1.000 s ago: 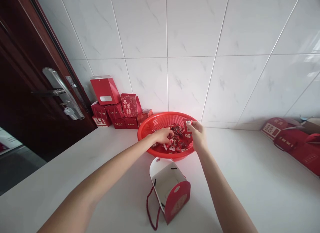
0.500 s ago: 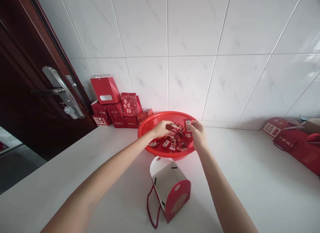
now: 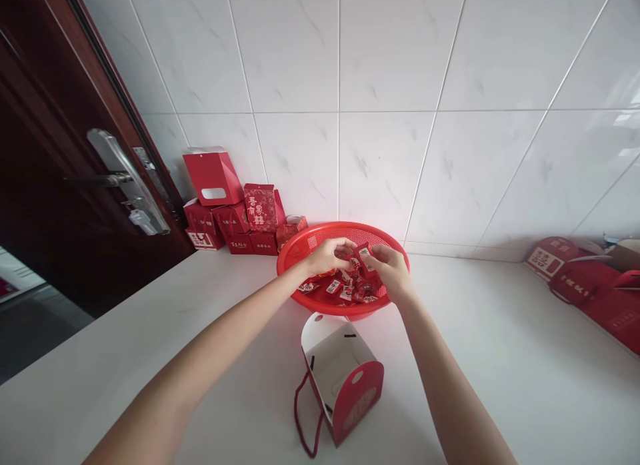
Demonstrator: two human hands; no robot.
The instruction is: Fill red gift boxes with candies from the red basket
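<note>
A red plastic basket (image 3: 295, 255) stands by the tiled wall with red wrapped candies (image 3: 334, 287) in it. Over its right part, my right hand (image 3: 393, 268) pinches a red packet (image 3: 367, 258) with a white label. Beside it, my left hand (image 3: 327, 257) has curled fingers closed on red wrapped candy, partly hidden by the fingers. Nearer to me, an open red box (image 3: 357, 402) with a white inside and a red cord handle (image 3: 300, 418) sits on the white table (image 3: 225, 398).
Several red gift boxes (image 3: 233, 218) are stacked at the back left, near a dark door (image 3: 45, 152) with a metal handle. More red boxes (image 3: 590, 278) lie at the far right along the wall (image 3: 385, 52).
My right hand has moved left, bringing its red packet closer to my left hand. My left hand stays over the basket. The view has shifted slightly.
</note>
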